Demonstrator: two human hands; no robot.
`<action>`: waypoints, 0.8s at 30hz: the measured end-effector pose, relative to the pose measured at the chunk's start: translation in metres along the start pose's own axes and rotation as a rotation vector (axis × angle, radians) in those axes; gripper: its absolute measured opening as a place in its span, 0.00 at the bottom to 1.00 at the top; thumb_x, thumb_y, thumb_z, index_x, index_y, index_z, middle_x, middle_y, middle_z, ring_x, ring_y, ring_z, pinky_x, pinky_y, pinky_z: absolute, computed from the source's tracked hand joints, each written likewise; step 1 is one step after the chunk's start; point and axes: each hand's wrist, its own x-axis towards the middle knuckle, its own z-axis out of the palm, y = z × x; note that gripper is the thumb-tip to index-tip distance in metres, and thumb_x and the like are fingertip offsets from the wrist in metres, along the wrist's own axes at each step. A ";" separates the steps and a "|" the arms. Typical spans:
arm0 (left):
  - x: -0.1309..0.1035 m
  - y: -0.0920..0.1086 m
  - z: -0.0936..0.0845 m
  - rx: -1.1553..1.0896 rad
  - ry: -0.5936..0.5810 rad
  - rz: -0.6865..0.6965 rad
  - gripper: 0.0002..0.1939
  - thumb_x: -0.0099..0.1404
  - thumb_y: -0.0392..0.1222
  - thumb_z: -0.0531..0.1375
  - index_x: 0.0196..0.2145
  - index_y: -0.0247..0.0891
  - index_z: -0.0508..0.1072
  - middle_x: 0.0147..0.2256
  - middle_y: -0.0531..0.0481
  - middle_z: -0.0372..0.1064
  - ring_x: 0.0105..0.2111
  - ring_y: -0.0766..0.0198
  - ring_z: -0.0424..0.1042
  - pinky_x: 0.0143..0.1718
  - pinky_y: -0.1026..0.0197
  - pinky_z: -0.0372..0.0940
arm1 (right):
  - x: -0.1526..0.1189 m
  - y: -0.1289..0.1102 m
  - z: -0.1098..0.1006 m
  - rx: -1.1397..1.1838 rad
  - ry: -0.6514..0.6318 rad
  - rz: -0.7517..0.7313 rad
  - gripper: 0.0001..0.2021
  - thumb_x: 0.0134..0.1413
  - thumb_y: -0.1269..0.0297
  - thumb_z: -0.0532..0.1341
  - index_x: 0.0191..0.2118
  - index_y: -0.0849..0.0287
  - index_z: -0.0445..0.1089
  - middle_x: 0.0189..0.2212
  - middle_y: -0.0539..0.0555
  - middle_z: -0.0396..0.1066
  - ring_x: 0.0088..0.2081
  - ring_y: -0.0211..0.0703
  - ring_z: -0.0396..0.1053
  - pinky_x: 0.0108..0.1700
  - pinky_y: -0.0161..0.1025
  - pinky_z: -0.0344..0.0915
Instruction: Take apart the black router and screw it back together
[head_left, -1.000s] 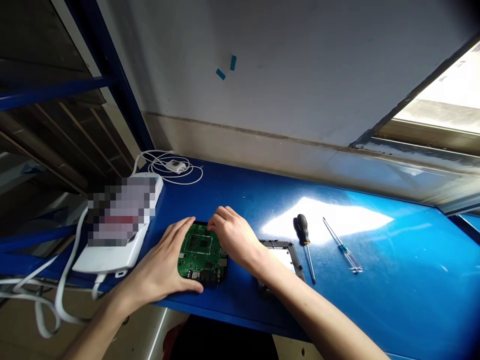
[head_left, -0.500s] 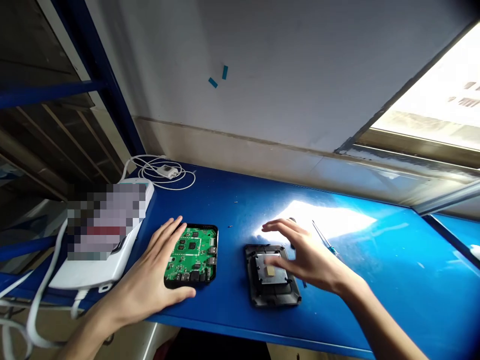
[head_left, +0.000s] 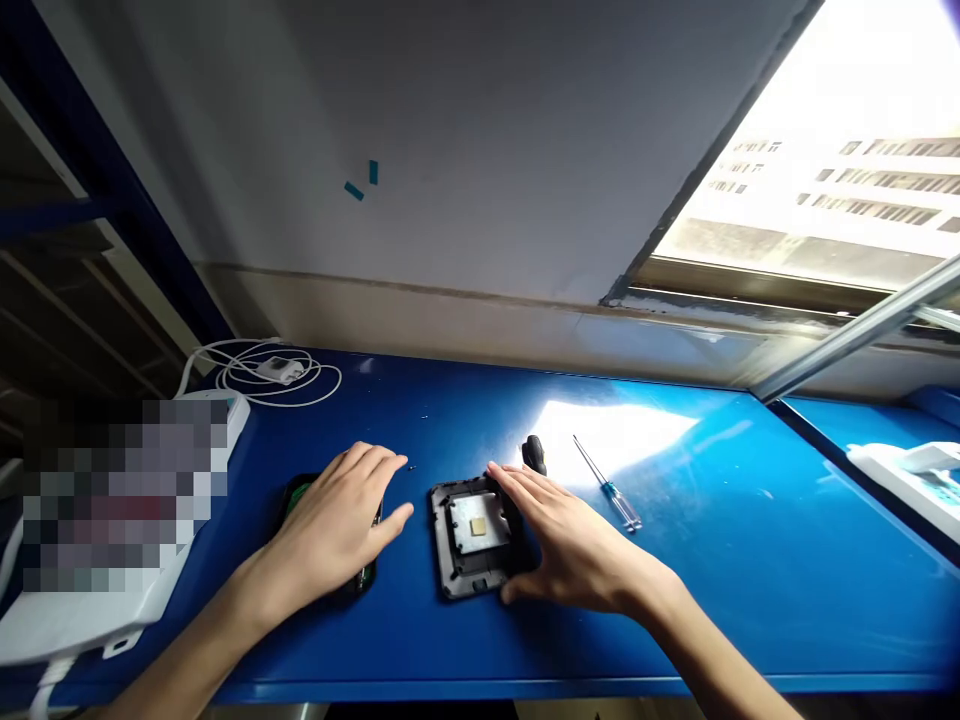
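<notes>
A black plastic cover (head_left: 444, 545) with a metal plate and a small tan pad (head_left: 478, 526) lies inside-up on the blue table. My right hand (head_left: 574, 545) grips its right side, fingers at the far corner and thumb at the near one. Over the black case (head_left: 289, 490) holding a green circuit board hovers my left hand (head_left: 330, 520), its thumb and fingers apart. It hides most of the board, and I cannot tell whether it touches the case. Two tiny screws (head_left: 411, 467) lie beyond the case.
Behind my right hand lie a black-handled tool (head_left: 534, 455) and a blue-and-clear screwdriver (head_left: 611, 492). A white device (head_left: 150, 590) with a blurred top stands at left, with a coiled white cable (head_left: 315, 388) behind it. Another white object (head_left: 911, 480) sits at far right.
My right hand has come down from above the cover and taken hold of its right side. My left hand has moved right across the circuit board, covering it. The view has shifted right.
</notes>
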 end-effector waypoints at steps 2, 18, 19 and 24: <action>0.017 0.003 -0.003 -0.030 0.034 0.017 0.25 0.72 0.53 0.55 0.60 0.39 0.72 0.55 0.41 0.74 0.56 0.43 0.72 0.57 0.40 0.70 | 0.015 0.000 -0.004 -0.004 0.033 -0.046 0.65 0.39 0.51 0.79 0.76 0.66 0.41 0.73 0.72 0.48 0.74 0.67 0.47 0.73 0.60 0.50; 0.038 -0.007 -0.013 -0.226 0.277 -0.026 0.19 0.73 0.54 0.53 0.51 0.43 0.75 0.50 0.45 0.77 0.53 0.49 0.74 0.57 0.46 0.71 | 0.025 0.003 0.002 0.053 0.258 -0.128 0.70 0.32 0.44 0.77 0.76 0.64 0.39 0.68 0.71 0.58 0.70 0.72 0.52 0.70 0.67 0.50; 0.038 -0.007 -0.014 -0.240 0.309 -0.028 0.18 0.73 0.54 0.54 0.50 0.43 0.75 0.50 0.46 0.77 0.52 0.49 0.75 0.57 0.46 0.71 | 0.021 -0.001 0.006 0.063 0.238 -0.122 0.71 0.32 0.44 0.77 0.76 0.65 0.38 0.69 0.72 0.56 0.71 0.73 0.51 0.71 0.66 0.50; 0.035 -0.005 -0.017 -0.280 0.379 -0.045 0.18 0.72 0.55 0.55 0.47 0.42 0.76 0.48 0.47 0.78 0.51 0.50 0.76 0.59 0.46 0.70 | 0.027 -0.020 0.020 0.056 0.115 -0.080 0.72 0.30 0.45 0.77 0.76 0.70 0.38 0.72 0.76 0.51 0.72 0.76 0.48 0.71 0.65 0.51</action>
